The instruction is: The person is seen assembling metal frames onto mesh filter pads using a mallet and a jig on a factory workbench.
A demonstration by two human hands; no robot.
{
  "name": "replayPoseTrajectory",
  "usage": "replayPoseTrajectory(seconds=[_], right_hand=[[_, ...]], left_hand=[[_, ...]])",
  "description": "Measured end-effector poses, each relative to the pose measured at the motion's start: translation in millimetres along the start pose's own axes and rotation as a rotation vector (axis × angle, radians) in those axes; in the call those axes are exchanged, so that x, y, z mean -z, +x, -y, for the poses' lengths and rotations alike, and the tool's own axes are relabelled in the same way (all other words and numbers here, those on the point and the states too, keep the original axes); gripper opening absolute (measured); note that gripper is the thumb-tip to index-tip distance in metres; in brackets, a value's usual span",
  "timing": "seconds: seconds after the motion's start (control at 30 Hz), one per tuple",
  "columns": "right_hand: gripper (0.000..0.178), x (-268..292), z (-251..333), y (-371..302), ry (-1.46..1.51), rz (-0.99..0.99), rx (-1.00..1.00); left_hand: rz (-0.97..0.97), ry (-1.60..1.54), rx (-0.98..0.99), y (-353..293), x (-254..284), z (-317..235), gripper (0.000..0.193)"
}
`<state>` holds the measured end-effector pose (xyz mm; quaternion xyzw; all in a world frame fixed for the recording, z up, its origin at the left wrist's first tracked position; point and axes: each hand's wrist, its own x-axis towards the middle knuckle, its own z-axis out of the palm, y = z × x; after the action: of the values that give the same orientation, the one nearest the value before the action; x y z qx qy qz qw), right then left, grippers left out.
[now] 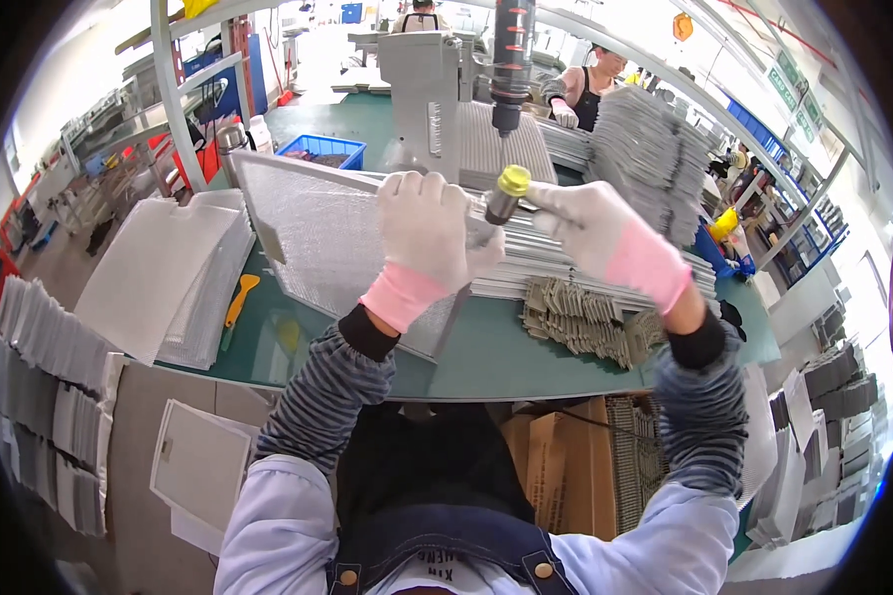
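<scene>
My left hand [422,233], in a white and pink glove, is closed on the right side of a framed silvery mesh panel [318,233]. The panel is tilted up off the green table. My right hand [595,233], gloved alike, grips a small mallet [506,195] with a yellow face and a dark head. The mallet's head is just right of my left hand, near the panel's edge; whether it touches is hidden. To the right of the panel lie long metal strips [526,260] and a pile of small grey-beige corner pieces [575,322].
A grey press machine [422,89] stands behind my hands. Pale sheets [164,268] and an orange scraper [240,300] lie to the left. A blue basket [322,151] sits farther back. Tall panel stacks [645,149] rise at right, with a co-worker [590,89] behind. An open cardboard box [561,466] is below the table's edge.
</scene>
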<state>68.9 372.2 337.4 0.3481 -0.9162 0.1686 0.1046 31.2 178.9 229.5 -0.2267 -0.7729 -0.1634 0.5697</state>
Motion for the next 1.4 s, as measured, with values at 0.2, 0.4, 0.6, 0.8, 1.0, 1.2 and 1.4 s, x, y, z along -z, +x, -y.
replayPoseTrajectory(seconds=[0.2, 0.4, 0.6, 0.8, 1.0, 1.2, 1.4], right_hand=[[0.037, 11, 17, -7, 0.173, -0.269, -0.023], [0.040, -35, -5, -54, 0.150, -0.172, -0.046], [0.030, -125, -60, -82, 0.260, -0.339, -0.299], [0.034, -227, -90, -107, 0.282, -0.174, -0.461], [0.030, -254, -95, -130, 0.165, -0.106, -0.471], [0.027, -263, -136, -130, -0.320, -0.145, -0.195], [0.039, -256, -10, -168, 0.928, 0.105, -0.552]], left_hand=[[0.007, -0.026, 0.007, -6, 10, -7, 0.041], [0.055, -0.031, 0.035, -60, 96, -23, 0.050], [0.647, -0.197, 0.050, -214, 186, -65, 0.028], [0.590, -0.111, 0.155, -311, 167, -84, 0.042], [0.585, -0.142, 0.147, -312, 160, -91, 0.040], [0.623, -0.197, 0.120, -282, 137, -91, 0.050], [0.603, -0.172, 0.121, -225, 120, -93, 0.047]])
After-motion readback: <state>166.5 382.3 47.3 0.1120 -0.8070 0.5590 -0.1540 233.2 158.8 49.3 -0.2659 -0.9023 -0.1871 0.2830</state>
